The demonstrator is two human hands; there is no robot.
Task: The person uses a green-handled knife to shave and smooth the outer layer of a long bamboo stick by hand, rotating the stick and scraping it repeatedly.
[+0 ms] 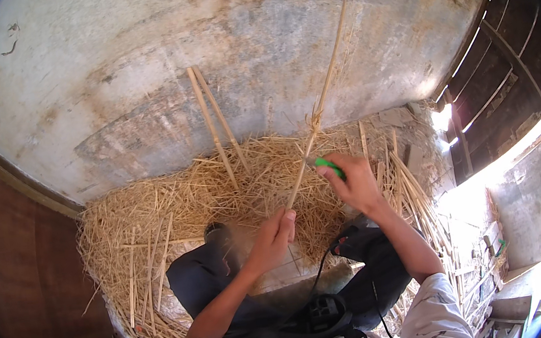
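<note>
A long, thin pale cane (324,89) slants up and away from me toward the wall. Its near end is in my left hand (271,242), which is closed around it. My right hand (355,182) is wrapped round the green handle of a knife (329,165). The short blade lies against the cane, partway along it, above my left hand. Just beyond the blade, frayed shavings (316,120) curl up from the cane.
Two pale sticks (212,119) lean against the stained wall (256,49). Loose straw-like shavings (171,181) cover the floor around my legs. A bundle of cut sticks (414,195) lies at the right. A brown panel (22,260) stands at the left, and a dark slatted door (501,66) at the right.
</note>
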